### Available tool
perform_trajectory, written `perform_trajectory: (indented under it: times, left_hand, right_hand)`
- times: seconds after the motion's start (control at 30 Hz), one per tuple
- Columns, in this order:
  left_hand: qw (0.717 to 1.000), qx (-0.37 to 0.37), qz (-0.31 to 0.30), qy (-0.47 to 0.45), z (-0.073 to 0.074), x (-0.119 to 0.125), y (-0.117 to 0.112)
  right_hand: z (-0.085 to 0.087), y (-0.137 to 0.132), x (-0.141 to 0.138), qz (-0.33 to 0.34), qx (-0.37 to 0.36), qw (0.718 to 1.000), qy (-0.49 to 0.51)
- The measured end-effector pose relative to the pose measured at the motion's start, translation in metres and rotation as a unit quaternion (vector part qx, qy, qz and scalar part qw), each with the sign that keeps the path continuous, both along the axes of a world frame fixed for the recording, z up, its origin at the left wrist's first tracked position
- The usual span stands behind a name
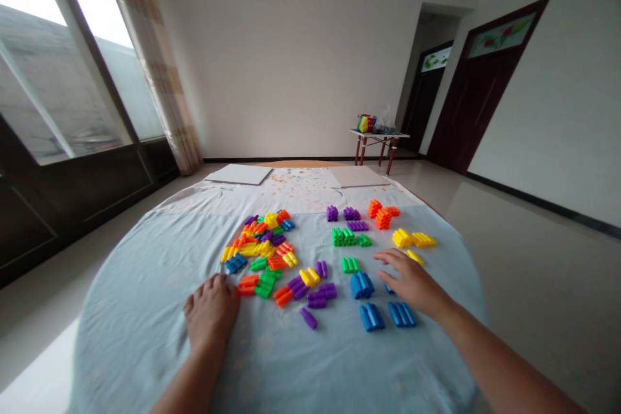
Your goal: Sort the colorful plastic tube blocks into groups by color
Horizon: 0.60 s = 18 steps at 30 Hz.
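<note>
My left hand [211, 310] rests on the light blue cloth [272, 362], fingers spread, just left of a mixed heap of coloured plastic tube-like blocks [248, 250]. Nothing shows in it. Over the right-hand groups hovers my right hand [405, 278], its fingers apart and empty. It partly covers a small blue piece [389, 289]. Near it lie blue blocks [372, 317], green blocks [344, 237] and yellow blocks [424, 240]. Farther back are purple blocks [352, 214] and orange blocks [382, 218]. A single purple block [308, 319] lies in front of the heap.
Two flat boards, a white board [241, 174] and a beige board [358, 176], lie at the table's far edge. Behind stands a small side table [378, 135] bearing a colourful bag [366, 123]. Windows are on the left, dark doors on the right.
</note>
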State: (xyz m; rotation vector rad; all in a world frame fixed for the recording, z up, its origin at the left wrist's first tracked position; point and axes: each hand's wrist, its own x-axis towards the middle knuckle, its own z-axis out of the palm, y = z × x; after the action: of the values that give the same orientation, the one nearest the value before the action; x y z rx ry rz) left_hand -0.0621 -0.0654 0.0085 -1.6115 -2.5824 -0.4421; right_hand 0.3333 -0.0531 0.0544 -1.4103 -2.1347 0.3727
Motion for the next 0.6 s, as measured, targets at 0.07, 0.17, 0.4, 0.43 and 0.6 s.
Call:
perform_trajectory:
  times: [0.07,0.17,0.4,0.43,0.6]
  left_hand:
    - [1.000,0.005,0.000,-0.003,0.000,0.000,-0.001]
    - [1.000,0.011,-0.002,-0.004,-0.001,0.000,-0.002]
    - [1.000,0.027,-0.004,-0.007,-0.004,0.000,-0.003]
    - [1.000,0.029,-0.004,-0.007,-0.005,0.000,-0.004]
    - [0.999,0.031,-0.004,-0.008,-0.006,-0.001,-0.005]
  right_hand:
    - [0.010,-0.006,-0.027,0.044,0.013,0.999,0.014]
    - [0.019,-0.012,-0.071,0.112,0.002,0.994,0.018]
    - [0.007,0.004,-0.154,0.197,-0.009,0.980,-0.025]
    - [0.005,0.008,-0.164,0.199,-0.005,0.979,-0.035]
    - [-0.005,0.027,-0.219,0.199,-0.007,0.975,-0.098]
